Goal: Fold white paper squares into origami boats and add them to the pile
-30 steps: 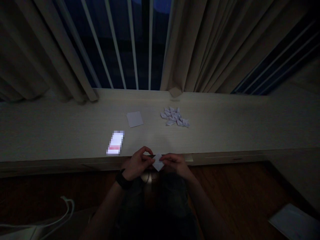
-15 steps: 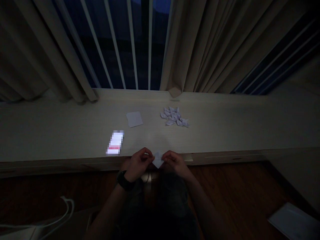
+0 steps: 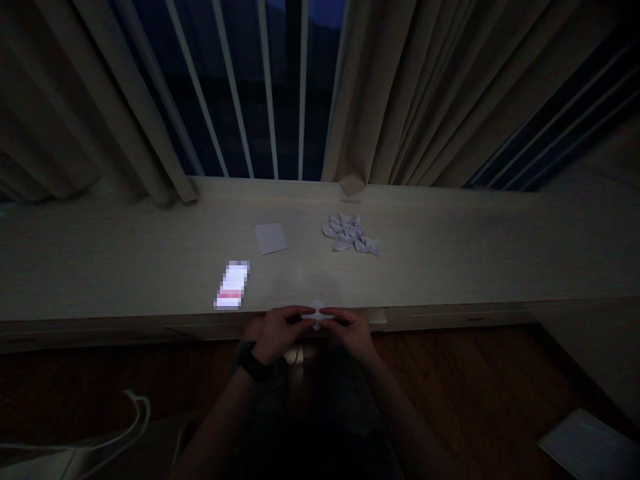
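Observation:
A small white piece of folded paper (image 3: pixel 317 324) is pinched between both hands at the front edge of the ledge. My left hand (image 3: pixel 283 331), with a dark watch on its wrist, grips the paper's left side between thumb and fingers. On the right side, my right hand (image 3: pixel 351 331) holds it in the same way. Fingers cover much of the paper, so its folds are hard to make out. Beyond the hands lie a stack of square white paper (image 3: pixel 271 239) and a cluster of several folded paper pieces (image 3: pixel 349 233).
A lit phone (image 3: pixel 232 285), its screen blurred out, lies on the pale ledge (image 3: pixel 450 260) to the left. Curtains (image 3: pixel 395 93) and a barred window stand behind. Below are a white cord (image 3: pixel 143 417) at lower left and a flat pale object (image 3: pixel 587 440) at lower right.
Fingers of both hands have closed further over the paper and come nearer each other, covering more of it. The stack, the cluster and the phone stay where they were.

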`<state>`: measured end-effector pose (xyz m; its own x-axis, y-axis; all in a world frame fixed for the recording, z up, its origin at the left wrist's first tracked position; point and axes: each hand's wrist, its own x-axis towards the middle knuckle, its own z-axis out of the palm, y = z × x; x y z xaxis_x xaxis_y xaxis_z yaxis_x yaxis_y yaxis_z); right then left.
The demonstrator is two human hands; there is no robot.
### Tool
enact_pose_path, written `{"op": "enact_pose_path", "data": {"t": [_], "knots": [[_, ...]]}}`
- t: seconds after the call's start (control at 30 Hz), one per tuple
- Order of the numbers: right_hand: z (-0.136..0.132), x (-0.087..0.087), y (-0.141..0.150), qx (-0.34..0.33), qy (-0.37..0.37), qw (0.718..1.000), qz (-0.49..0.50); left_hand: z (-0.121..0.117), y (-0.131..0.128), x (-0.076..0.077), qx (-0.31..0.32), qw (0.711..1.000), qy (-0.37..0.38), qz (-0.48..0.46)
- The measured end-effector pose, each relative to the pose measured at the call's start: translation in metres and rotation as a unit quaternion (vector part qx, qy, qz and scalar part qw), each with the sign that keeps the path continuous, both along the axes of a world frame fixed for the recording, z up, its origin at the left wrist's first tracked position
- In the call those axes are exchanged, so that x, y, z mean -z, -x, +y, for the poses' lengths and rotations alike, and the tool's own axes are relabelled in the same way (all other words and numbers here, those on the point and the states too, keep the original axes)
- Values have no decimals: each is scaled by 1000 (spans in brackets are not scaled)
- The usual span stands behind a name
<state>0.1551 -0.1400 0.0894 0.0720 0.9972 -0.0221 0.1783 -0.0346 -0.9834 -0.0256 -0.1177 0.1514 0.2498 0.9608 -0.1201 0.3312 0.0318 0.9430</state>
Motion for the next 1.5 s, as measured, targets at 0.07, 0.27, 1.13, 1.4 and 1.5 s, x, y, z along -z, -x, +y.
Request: {"op": "enact_pose_path", "data": {"t": [0.07, 0.27, 1.13, 1.4, 1.5], "knots": [[0, -2, 0, 9, 2, 1000, 2, 0, 0, 3, -15, 1000, 0, -5], [-2, -7, 4, 43, -36, 998, -5, -1, 0, 11, -26, 998, -47, 22], [-3, -4, 8, 86, -95, 991, -40, 4, 2, 20, 50, 944, -305, 118], [-11, 29, 21, 207, -65, 974, 64, -3, -24, 37, -43, 998, -19, -44], [-13, 35, 28, 233, -45, 964, 117, -4, -28, 44, -57, 994, 25, -87]]}}
